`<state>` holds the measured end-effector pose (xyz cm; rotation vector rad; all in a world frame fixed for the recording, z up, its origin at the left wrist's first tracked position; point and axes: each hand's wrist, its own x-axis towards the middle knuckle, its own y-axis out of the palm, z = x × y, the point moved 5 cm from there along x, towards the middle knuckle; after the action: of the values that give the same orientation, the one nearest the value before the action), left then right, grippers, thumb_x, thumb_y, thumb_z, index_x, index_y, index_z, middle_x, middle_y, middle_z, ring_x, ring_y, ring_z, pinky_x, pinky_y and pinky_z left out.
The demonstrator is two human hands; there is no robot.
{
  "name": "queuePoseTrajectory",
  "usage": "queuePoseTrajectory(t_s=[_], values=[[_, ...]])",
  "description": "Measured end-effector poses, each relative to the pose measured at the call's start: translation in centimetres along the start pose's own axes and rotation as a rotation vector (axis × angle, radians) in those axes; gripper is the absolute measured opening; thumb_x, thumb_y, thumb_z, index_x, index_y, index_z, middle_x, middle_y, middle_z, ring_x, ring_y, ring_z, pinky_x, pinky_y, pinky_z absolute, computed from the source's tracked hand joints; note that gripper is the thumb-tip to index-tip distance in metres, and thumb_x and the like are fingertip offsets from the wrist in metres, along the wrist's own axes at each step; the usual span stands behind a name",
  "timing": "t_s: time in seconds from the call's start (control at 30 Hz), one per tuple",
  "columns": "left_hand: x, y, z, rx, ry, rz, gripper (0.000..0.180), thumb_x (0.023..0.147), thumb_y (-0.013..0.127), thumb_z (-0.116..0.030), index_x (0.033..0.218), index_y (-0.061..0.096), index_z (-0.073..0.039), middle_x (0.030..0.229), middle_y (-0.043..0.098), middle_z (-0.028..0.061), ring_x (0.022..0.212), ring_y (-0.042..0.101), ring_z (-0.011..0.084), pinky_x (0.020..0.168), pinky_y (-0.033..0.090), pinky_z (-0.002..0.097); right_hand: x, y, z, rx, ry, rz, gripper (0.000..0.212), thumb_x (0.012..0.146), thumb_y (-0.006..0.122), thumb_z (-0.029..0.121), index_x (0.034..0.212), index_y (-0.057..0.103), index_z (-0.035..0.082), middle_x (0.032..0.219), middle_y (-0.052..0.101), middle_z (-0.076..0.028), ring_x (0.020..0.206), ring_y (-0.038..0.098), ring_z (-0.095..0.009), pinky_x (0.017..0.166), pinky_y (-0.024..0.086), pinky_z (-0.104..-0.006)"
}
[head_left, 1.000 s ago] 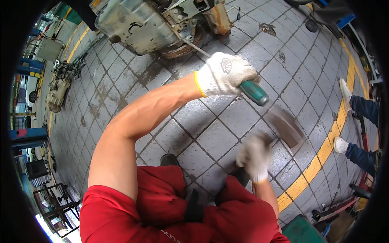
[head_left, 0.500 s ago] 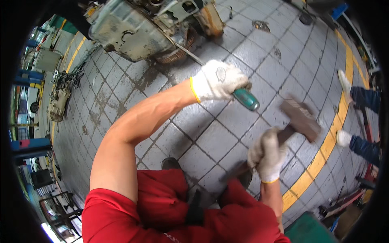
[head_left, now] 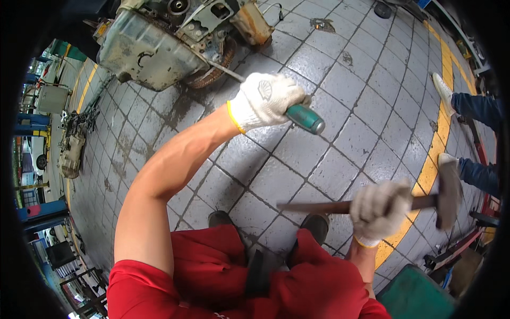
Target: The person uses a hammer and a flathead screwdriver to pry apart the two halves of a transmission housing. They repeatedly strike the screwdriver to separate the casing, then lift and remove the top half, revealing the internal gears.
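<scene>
Head view: our left hand (head_left: 268,101) grips a green-handled screwdriver (head_left: 305,118) pointing at the engine (head_left: 154,50); our right hand (head_left: 381,208) clasps a hammer (head_left: 340,207) above floor tiles (head_left: 276,178), probably head-heavy, rigid, best held by its handle.

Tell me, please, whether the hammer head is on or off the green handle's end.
Off: the hammer head is well to the right of the green handle, and floor tiles show between them.
</scene>
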<state>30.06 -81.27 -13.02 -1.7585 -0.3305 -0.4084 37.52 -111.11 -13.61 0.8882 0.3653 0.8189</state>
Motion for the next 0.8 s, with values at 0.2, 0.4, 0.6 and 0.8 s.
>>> queuePoseTrajectory(t_s=[0.2, 0.4, 0.6, 0.8], values=[[1.5, 0.4, 1.0, 0.053, -0.083, 0.137, 0.020, 0.090, 0.083, -0.029, 0.109, 0.080, -0.023, 0.095, 0.080, 0.0049, 0.091, 0.080, 0.0323, 0.079, 0.064, 0.0461, 1.0, -1.4, -8.6, -0.686, 0.560, -0.182, 0.033, 0.121, 0.064, 0.034, 0.096, 0.053, 0.014, 0.065, 0.044, 0.002, 0.049, 0.043, -0.014, 0.045, 0.039, -0.0353], [0.3, 0.1, 0.7, 0.066, -0.092, 0.134, 0.022, 0.089, 0.085, -0.029, 0.110, 0.081, -0.023, 0.095, 0.080, 0.0054, 0.089, 0.080, 0.0331, 0.079, 0.064, 0.0467, 0.4, 2.1, 1.9, 0.053, -0.205, 0.138, 0.043, 0.124, 0.045, 0.033, 0.089, 0.060, 0.011, 0.062, 0.048, 0.000, 0.044, 0.047, -0.018, 0.041, 0.045, -0.0384], [1.6, -1.4, 2.3, 0.000, -0.062, -0.065, 0.018, 0.090, 0.084, -0.023, 0.108, 0.081, -0.019, 0.093, 0.080, 0.0080, 0.090, 0.080, 0.0347, 0.081, 0.064, 0.0467, 1.8, -0.8, -8.8, -0.679, 0.614, -0.098, 0.032, 0.121, 0.064, 0.034, 0.098, 0.056, 0.013, 0.065, 0.047, 0.002, 0.047, 0.047, -0.013, 0.043, 0.041, -0.0327], [1.8, -0.9, 0.9, 0.008, -0.064, -0.006, 0.019, 0.091, 0.089, -0.026, 0.091, 0.075, -0.013, 0.086, 0.075, 0.0117, 0.080, 0.076, 0.0366, 0.072, 0.060, 0.0466, 0.7, 1.9, 0.0, -0.055, -0.066, 0.095, 0.028, 0.120, 0.058, 0.027, 0.096, 0.056, 0.013, 0.062, 0.045, 0.000, 0.045, 0.042, -0.017, 0.041, 0.041, -0.0341]])
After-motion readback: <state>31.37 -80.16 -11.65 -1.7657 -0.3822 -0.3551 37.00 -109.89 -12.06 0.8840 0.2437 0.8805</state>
